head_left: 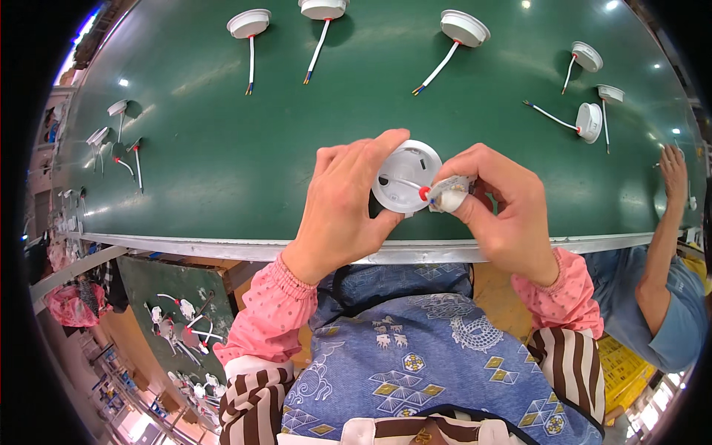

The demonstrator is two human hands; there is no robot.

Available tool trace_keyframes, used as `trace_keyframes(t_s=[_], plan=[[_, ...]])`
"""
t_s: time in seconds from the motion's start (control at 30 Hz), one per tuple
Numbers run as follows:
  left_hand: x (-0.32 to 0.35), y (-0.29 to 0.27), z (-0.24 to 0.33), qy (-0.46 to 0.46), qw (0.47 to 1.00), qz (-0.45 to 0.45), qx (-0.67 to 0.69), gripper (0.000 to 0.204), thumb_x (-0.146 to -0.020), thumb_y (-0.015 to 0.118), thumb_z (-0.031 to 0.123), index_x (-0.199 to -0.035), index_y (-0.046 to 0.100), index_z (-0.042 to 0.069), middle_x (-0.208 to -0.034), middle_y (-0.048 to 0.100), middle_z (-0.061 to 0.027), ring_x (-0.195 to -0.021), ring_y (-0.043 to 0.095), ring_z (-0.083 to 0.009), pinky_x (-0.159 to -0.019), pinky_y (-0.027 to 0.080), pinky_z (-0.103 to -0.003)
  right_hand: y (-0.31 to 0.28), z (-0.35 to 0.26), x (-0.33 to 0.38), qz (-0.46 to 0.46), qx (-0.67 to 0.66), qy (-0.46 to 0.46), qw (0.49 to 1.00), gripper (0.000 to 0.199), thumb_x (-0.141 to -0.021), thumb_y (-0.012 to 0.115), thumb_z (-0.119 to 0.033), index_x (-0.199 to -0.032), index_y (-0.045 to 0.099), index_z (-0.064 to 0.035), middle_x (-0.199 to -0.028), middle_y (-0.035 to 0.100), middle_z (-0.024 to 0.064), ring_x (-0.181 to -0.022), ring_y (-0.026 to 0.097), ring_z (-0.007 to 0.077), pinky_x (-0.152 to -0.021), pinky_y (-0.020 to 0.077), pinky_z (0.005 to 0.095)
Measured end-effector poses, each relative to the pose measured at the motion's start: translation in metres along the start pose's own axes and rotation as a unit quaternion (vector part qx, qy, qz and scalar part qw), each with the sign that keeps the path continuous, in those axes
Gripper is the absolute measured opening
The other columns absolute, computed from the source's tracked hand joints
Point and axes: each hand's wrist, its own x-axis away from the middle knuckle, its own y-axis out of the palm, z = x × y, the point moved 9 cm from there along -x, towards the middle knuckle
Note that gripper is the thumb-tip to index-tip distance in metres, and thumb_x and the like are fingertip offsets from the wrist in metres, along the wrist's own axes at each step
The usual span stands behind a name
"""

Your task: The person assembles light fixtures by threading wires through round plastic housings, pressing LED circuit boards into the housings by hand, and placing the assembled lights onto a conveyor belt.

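Observation:
My left hand (343, 196) grips a round white plastic lamp housing (404, 189) by its rim, with the hollow inside facing up. A white cable with a red grommet (424, 193) runs from the hole in the housing toward my right hand (504, 204). Between the thumb and fingers of that hand is a small white circuit board (449, 194), with wires at its edge. The board is beside the housing's right rim, partly hidden by my fingers. Both hands are above the near edge of the green table.
White round lamp housings (465, 28) with cables lie along the table's (282, 148) far side, others at left and right. A metal strip (415, 254) edges the table. At lower left, a side board (148, 282) bears several wired parts. A co-worker's arm (662, 245) reaches in at right.

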Motion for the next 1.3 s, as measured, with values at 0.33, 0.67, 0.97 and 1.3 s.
trace_keyframes(t_s=[0.33, 0.67, 0.97, 1.3], plan=[[-0.005, -0.011, 0.028, 0.002, 0.997, 0.021, 0.08, 0.082, -0.07, 0.081, 0.005, -0.144, 0.046, 0.008, -0.11, 0.061, -0.0135, -0.089, 0.06, -0.0342, -0.077, 0.048, -0.04, -0.004, -0.019, 0.004, 0.065, -0.016, -0.006, 0.998, 0.023, -0.088, 0.068, 0.006, -0.11, 0.066, -0.0012, -0.095, 0.07, 0.0037, -0.079, 0.059, 0.0021, -0.063, 0.0453, 0.0179], [-0.003, -0.018, 0.044, 0.038, 0.991, 0.063, 0.113, 0.079, -0.069, 0.079, -0.001, -0.141, 0.048, 0.004, -0.124, 0.061, -0.0165, -0.104, 0.063, -0.0356, -0.084, 0.054, -0.04, 0.007, -0.037, 0.011, 0.117, 0.006, -0.139, 0.983, 0.031, -0.079, 0.064, 0.009, -0.107, 0.064, -0.0055, -0.09, 0.068, 0.0129, -0.07, 0.067, 0.0269, -0.063, 0.0527, 0.0347], [0.003, -0.015, 0.046, 0.051, 0.989, 0.084, 0.115, 0.083, -0.066, 0.078, -0.006, -0.143, 0.048, 0.003, -0.128, 0.061, -0.0157, -0.102, 0.063, -0.0346, -0.084, 0.054, -0.039, 0.013, -0.046, 0.012, 0.082, 0.073, -0.164, 0.98, 0.032, -0.077, 0.065, 0.011, -0.106, 0.066, -0.0039, -0.092, 0.069, 0.0129, -0.076, 0.068, 0.0244, -0.069, 0.0544, 0.032], [0.008, -0.016, 0.042, 0.023, 0.988, 0.033, 0.152, 0.086, -0.072, 0.062, -0.019, -0.152, 0.039, 0.003, -0.128, 0.06, -0.0179, -0.105, 0.064, -0.0329, -0.09, 0.054, -0.04, 0.009, -0.037, 0.015, 0.097, 0.029, -0.169, 0.98, 0.031, -0.079, 0.065, 0.012, -0.106, 0.067, -0.0026, -0.096, 0.07, 0.0098, -0.08, 0.068, 0.0171, -0.069, 0.0546, 0.0296]])
